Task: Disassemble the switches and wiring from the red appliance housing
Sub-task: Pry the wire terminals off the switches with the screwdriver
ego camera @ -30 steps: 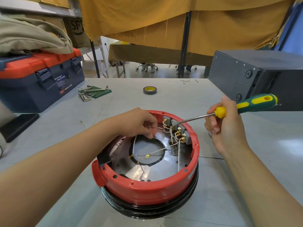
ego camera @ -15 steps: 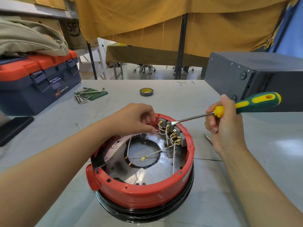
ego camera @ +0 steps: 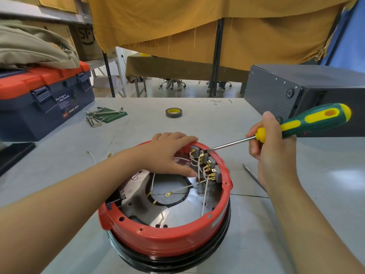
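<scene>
The round red appliance housing (ego camera: 164,240) sits open side up on the grey table, on a black base ring. Grey switches (ego camera: 209,165) with brass terminals and white wires (ego camera: 204,192) line its far right inner wall. My left hand (ego camera: 169,153) lies over the far rim, fingers draped across the rim's outside and thumb reaching inside toward the wires. My right hand (ego camera: 270,153) grips a green and yellow screwdriver (ego camera: 308,121); its flat tip touches the top of the switch block.
A blue and red toolbox (ego camera: 45,99) stands at the left, hex keys (ego camera: 100,115) and a tape roll (ego camera: 173,112) behind the housing. A dark grey metal case (ego camera: 308,91) fills the right back. A thin metal tool (ego camera: 253,177) lies right of the housing.
My left hand let go of the wires inside and moved up onto the housing's far rim. The screwdriver tip stayed at the switch block.
</scene>
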### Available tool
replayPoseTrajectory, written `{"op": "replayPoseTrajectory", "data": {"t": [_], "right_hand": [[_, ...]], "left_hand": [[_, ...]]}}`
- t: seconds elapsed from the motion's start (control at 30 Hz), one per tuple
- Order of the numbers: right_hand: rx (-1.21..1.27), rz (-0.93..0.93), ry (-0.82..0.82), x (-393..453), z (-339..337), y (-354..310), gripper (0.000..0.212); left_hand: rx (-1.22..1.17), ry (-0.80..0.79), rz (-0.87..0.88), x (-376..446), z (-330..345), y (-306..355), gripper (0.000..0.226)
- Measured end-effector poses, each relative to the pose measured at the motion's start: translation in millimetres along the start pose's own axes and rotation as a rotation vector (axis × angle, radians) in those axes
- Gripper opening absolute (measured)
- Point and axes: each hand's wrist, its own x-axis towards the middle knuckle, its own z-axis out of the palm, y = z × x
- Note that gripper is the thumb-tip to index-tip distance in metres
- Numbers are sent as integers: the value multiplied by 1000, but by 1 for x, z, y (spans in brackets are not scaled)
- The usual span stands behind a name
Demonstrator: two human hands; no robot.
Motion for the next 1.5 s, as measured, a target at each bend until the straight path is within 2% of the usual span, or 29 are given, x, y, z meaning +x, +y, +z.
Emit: {"op": "replayPoseTrajectory", "data": {"t": [0.23,0.43,0.6,0.77,0.93,1.0,1.1,1.23,1.5], "right_hand": [[-63,-104,-37,-1,1,-4,46],[-84,-172,-83,0,-2,-5,42],[-126,-191,-113,-2,-4,-8,39],[-264,-344,-244,-8,-1,-18,39],[-397,-487,-375,-13,9,-31,51],[-433,-537,-407,-14,16,-35,43],[-495,-539,-363,-12,25,-37,39],[-520,-464,-247,-7,31,-39,47],[-433,-275,-132,7,38,-30,40]], "left_hand": [[-35,3,75,9,-3,2,74],[-135,79,40,6,7,3,64],[-122,97,53,6,10,1,60],[-112,103,65,8,12,-1,64],[-87,120,71,9,14,-3,60],[-87,125,71,9,14,-2,60],[-88,136,79,9,15,-3,61],[-76,132,93,10,15,-4,67],[-67,125,95,11,13,-3,65]]}}
